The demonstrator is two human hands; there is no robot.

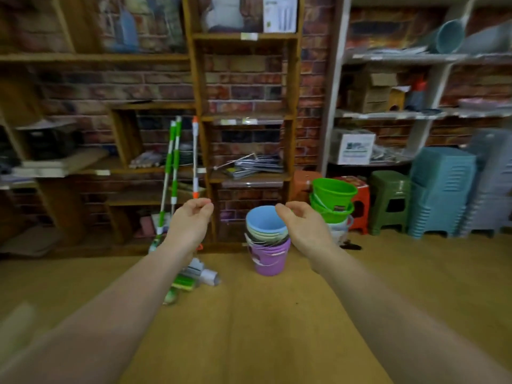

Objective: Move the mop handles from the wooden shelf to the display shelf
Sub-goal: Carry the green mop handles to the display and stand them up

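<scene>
While both hands, left and right, hang apart, loosely curled and empty: three mop handles leaning on wooden shelf; probably light, stiff, smooth; grip mid-shaft

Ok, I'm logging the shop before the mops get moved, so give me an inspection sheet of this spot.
Surface: tan floor, bare in front.
Job's things: two green mop handles and an orange-tipped one lean on the wooden shelf.
Clutter: stacked buckets, green buckets, stools, packaging by the mop heads.
Grippers: left hand and right hand empty, fingers loosely curled.
Cables: nothing seen.
Surroundings: brick wall, white shelf on the right.
</scene>
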